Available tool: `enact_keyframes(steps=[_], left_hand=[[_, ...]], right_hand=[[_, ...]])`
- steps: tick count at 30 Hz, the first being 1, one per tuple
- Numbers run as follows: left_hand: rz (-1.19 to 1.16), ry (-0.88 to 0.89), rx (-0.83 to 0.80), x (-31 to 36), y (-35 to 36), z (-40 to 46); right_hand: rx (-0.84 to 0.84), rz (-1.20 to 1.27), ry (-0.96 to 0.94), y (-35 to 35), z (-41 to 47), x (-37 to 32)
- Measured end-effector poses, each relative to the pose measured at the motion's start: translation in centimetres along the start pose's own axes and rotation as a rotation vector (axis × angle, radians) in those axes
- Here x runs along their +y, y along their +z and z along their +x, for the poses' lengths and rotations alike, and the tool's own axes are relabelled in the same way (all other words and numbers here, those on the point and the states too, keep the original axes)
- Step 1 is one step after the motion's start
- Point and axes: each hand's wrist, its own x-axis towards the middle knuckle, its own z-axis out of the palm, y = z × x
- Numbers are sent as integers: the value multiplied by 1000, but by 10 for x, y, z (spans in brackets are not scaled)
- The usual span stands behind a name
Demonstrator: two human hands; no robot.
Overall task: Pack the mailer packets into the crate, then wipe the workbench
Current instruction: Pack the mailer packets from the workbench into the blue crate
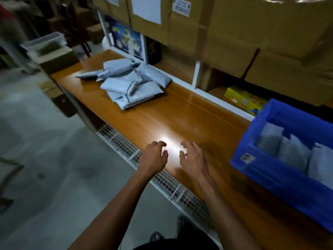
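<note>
My left hand (153, 156) and right hand (193, 156) hover empty, fingers loosely curled, over the worktop (180, 114), between the heaped packets (126, 82) and the crate (281, 170), ready to reach for more.

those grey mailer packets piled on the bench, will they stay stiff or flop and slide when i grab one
The grey mailer packets look soft: they sag and bulge over one another, so one would probably flop at its ends when lifted. Their plastic looks smooth and the workbench is glossy, so a pushed packet likely slides easily. Pulling a lower one may shift the loosely stacked pile.
</note>
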Motion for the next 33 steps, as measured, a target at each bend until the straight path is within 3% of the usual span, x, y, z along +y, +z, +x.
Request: enact_keyframes(steps=[12,18,23,26,30,33], left_hand=[[49,-160,129,-125,-89,152],[52,-243,175,-184,-126,262],[49,-327,147,-211,-143,341],[64,-390,33,-232,-129,382],[-34,-484,71,-231,-116,409],[-86,-457,156,-220,-118,404]], right_hand=[[-125,11,-162,85,191,-94],[-179,43,-108,131,317,-136],[-269,-56,-65,165,396,-156],[-323,-161,-39,178,425,-158],[-300,-240,-61,188,444,-143],[-160,-244,-24,198,453,-119]])
